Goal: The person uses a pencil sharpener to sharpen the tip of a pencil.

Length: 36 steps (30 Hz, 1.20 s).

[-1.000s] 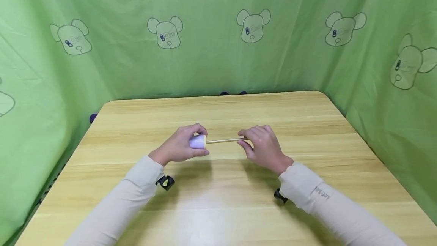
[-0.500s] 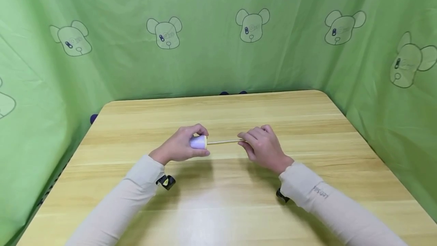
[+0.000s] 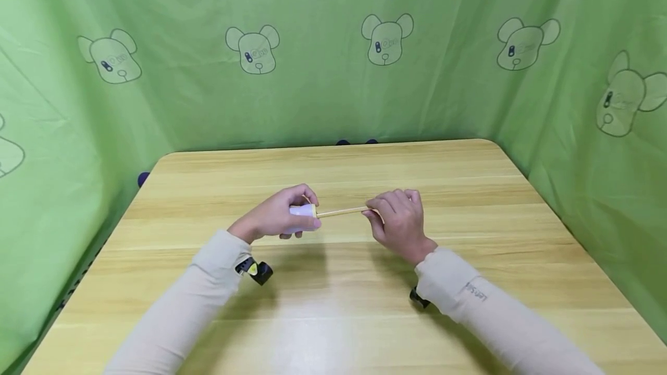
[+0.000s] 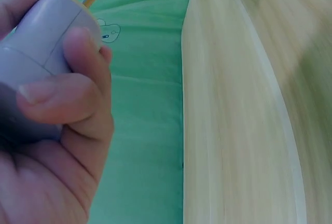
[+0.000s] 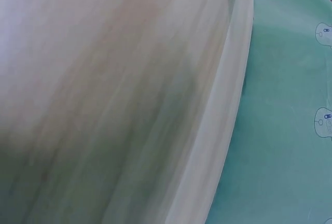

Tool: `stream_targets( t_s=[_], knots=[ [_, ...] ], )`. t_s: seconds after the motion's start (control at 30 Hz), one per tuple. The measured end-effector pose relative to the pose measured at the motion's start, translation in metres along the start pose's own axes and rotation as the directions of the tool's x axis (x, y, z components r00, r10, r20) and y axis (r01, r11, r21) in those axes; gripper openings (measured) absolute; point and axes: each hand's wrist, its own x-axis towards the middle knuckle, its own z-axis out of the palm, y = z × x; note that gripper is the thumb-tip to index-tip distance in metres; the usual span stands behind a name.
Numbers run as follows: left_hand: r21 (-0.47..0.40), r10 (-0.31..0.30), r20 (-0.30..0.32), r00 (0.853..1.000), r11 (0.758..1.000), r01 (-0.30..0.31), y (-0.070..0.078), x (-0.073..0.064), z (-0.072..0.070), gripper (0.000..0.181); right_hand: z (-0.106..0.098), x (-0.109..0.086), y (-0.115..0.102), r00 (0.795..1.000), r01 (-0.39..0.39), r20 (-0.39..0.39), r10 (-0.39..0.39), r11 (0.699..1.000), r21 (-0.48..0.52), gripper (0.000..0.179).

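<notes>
My left hand (image 3: pixel 276 213) holds a lavender, rounded pencil sharpener (image 4: pixel 44 32) above the table, with fingers and thumb wrapped around its body. A cream-yellow rim rings the sharpener's right end in the head view. From that end a thin yellow pencil (image 3: pixel 341 212) extends to the right, tilted slightly upward. Its inner tip is hidden inside the sharpener. My right hand (image 3: pixel 398 221) pinches the pencil's other end between thumb and fingers, which cover that end. The left wrist view shows the sharpener's seams close up, with right fingertips on the pencil at the top.
A light wood table (image 3: pixel 333 328) with rounded far corners lies beneath both hands. Green curtains (image 3: pixel 323 97) printed with bear heads hang behind it and along both sides. Each wrist carries a small black camera (image 3: pixel 260 272).
My left hand has turned with the sharpener, so its thumb now crosses the front and fingertips show below. The right hand has shifted slightly, and the pencil slopes up more to the right.
</notes>
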Motion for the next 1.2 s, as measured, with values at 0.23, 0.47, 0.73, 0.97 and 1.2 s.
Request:
stream_targets(
  t_s=[0.23,0.47,0.73,0.97,1.2],
  knots=[
    [-0.002,-0.019,0.000,1.000,1.000,0.019,0.0000,0.0008,-0.0019,0.037,0.0025,-0.0006,0.0007,1.000,0.005,-0.006,-0.005,1.000,0.002,0.024],
    [0.003,-0.046,0.016,0.999,0.999,0.046,-0.0008,-0.0008,-0.0028,0.039,0.0029,-0.0043,0.0025,1.000,0.017,0.019,-0.018,1.000,0.012,0.020],
    [-0.023,-0.045,0.047,0.998,0.999,0.046,-0.0002,-0.0007,-0.0037,0.032,0.0026,-0.0019,0.0012,0.998,0.048,-0.033,-0.049,0.999,-0.015,0.025],
    [-0.013,-0.043,0.026,0.999,0.999,0.044,-0.0013,-0.0002,-0.0021,0.032,0.0023,0.0024,-0.0017,0.996,0.056,-0.068,-0.059,0.997,-0.056,0.028],
    [0.042,-0.012,-0.065,0.998,0.999,0.015,-0.0049,-0.0020,0.0018,0.033,-0.0006,0.0042,-0.0062,0.999,0.036,0.017,-0.035,0.997,-0.063,0.033]
  ],
)
